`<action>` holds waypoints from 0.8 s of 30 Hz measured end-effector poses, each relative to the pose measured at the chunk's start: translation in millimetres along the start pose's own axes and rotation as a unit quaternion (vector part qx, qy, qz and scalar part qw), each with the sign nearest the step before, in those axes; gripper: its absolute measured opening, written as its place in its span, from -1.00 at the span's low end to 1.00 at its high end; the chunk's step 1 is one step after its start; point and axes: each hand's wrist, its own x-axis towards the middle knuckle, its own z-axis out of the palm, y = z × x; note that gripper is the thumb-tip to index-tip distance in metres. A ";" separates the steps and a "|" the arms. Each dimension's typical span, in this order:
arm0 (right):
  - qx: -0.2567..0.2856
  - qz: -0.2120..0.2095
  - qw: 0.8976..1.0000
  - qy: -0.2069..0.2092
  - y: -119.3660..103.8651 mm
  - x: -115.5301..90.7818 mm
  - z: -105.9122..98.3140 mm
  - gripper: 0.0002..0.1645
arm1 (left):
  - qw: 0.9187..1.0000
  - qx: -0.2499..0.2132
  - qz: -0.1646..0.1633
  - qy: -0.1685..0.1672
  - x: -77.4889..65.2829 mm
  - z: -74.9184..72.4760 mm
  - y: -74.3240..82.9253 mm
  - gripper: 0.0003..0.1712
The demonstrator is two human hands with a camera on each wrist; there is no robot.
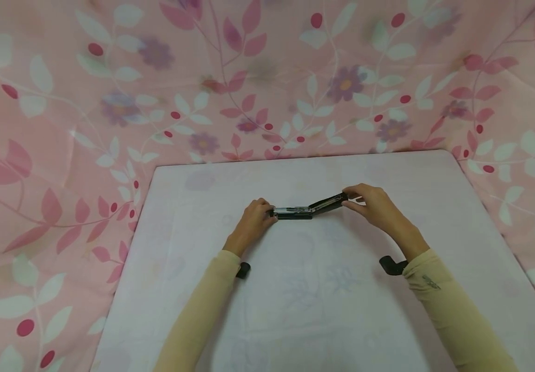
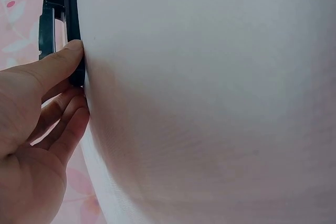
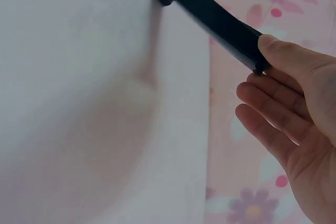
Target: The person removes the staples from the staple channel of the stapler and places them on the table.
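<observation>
A long, narrow black hinged object [image 1: 294,213] with shiny metallic parts along its upper side is spread open near the middle of the table; its exact kind is unclear. The left half lies level on the cloth, while the right half slants upward from the joint. At the level half's outer end, my left hand [image 1: 252,219] pinches it, thumb over the black edge [image 2: 77,24]. My right hand [image 1: 379,209] grips the raised end between thumb and forefinger. In the right wrist view the raised half [image 3: 223,24] shows a smooth black face, and the other fingers are loosely curved below.
A pale cloth covers the table [image 1: 304,310], whose back edge meets a pink floral curtain [image 1: 258,77]. The curtain also hangs along both sides. Black wrist devices [image 1: 392,265] stick out from beneath both sleeves.
</observation>
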 end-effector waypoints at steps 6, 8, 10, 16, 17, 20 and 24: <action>0.000 0.030 1.000 -0.007 16.7 -8.7 6.1 -0.57 | 1.000 -0.006 0.004 0.003 1.1 0.0 -1.3 -0.60; 0.001 0.036 0.999 -0.010 20.7 -11.0 8.7 -0.57 | 1.000 -0.009 0.003 0.001 0.9 0.2 -1.5 -0.60; 0.007 0.038 0.999 -0.010 24.5 -12.7 11.4 -0.58 | 1.000 -0.009 0.000 -0.002 0.3 0.6 -1.5 -0.59; 0.023 0.034 0.999 0.001 29.8 -14.4 15.9 -0.58 | 1.000 -0.012 -0.004 -0.002 -0.7 0.9 -0.8 -0.58; 0.024 0.034 0.999 0.002 30.0 -14.7 16.0 -0.58 | 1.000 -0.013 -0.002 -0.001 -0.5 0.8 -0.9 -0.58; 0.024 0.034 0.999 0.005 29.4 -14.8 16.2 -0.58 | 1.000 -0.012 0.004 0.003 -0.1 1.3 -2.0 -0.59; 0.022 0.032 0.999 0.009 28.6 -14.8 16.5 -0.59 | 1.000 -0.008 0.009 0.008 0.2 2.5 -3.7 -0.59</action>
